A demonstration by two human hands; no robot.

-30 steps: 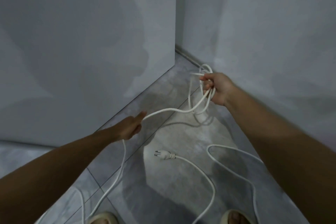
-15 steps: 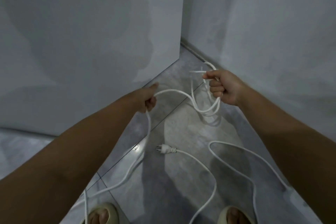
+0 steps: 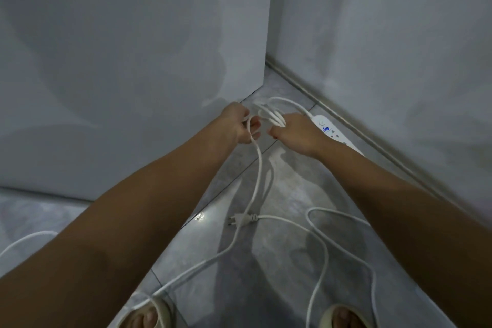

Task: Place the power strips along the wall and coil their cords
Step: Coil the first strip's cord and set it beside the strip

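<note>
The coiled cord sits between the left hand and the right hand. The power strip lies just beyond the right hand, along the wall. A plug lies on the floor below both hands.

power strip partly hidden behind right forearm, feet cut off by bottom edge, strip markings unreadable

White cord, white power strip with blue marking, mottled grey floor, pale grey walls.
</note>
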